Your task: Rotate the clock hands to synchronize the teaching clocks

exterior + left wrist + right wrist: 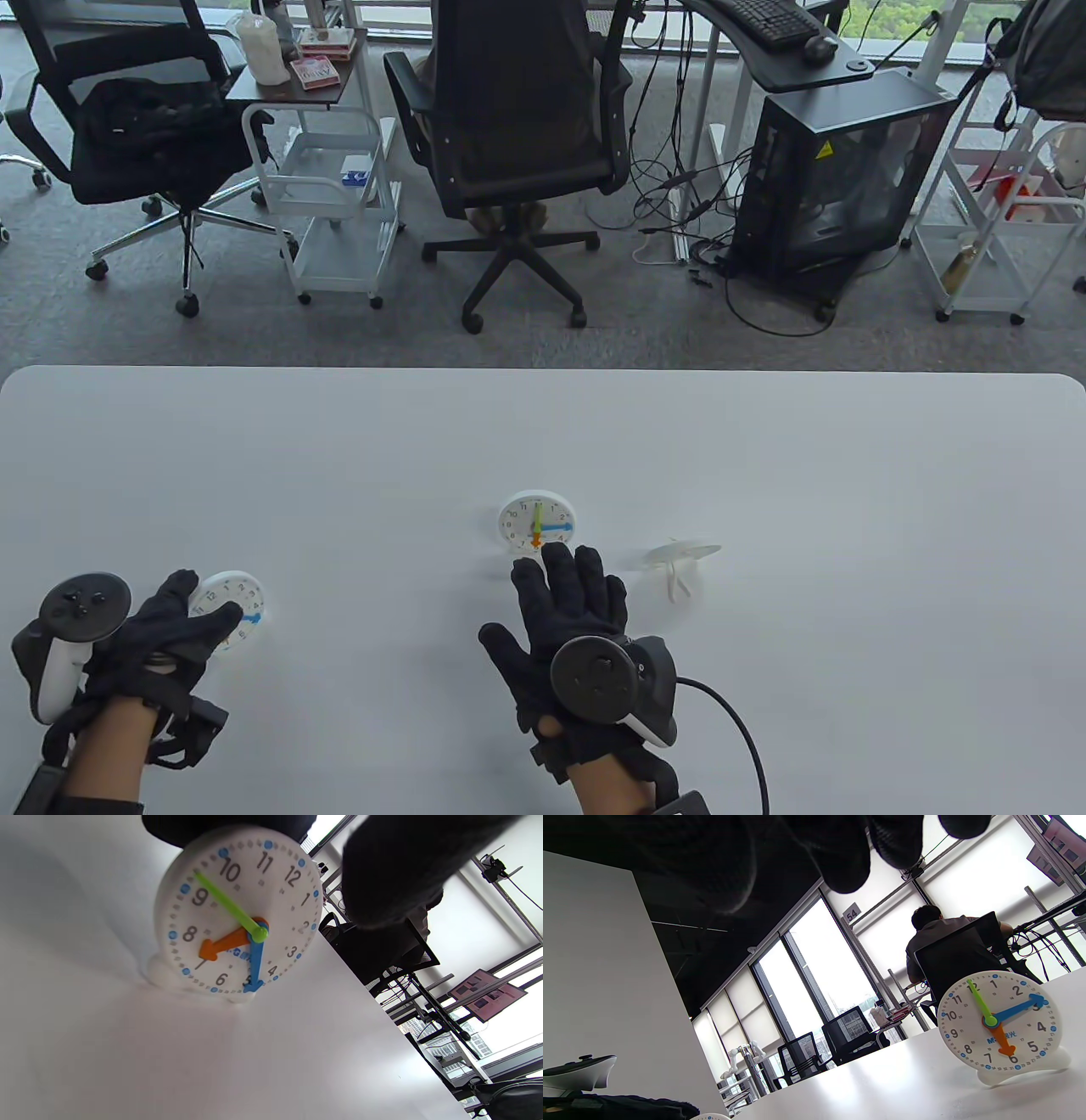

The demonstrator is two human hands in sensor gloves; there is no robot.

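Your left grip (174, 632) holds the near clock (229, 604) at its top edge, fingers curled over the rim, the clock standing on the tabletop (764, 475) just ahead of your palm. In the left wrist view its green hand (227, 905) points between 9 and 10, the orange hand (222, 945) toward 7, the blue hand (255, 963) at 5.

Your right grip (568, 607) is released, fingers spread flat and grasping nothing. The second clock (537, 523) stands just beyond your fingertips; whether they touch it is unclear. It shows green at 12, blue at 3, orange at 6. A white stand (681, 562) lies just right of those fingertips.
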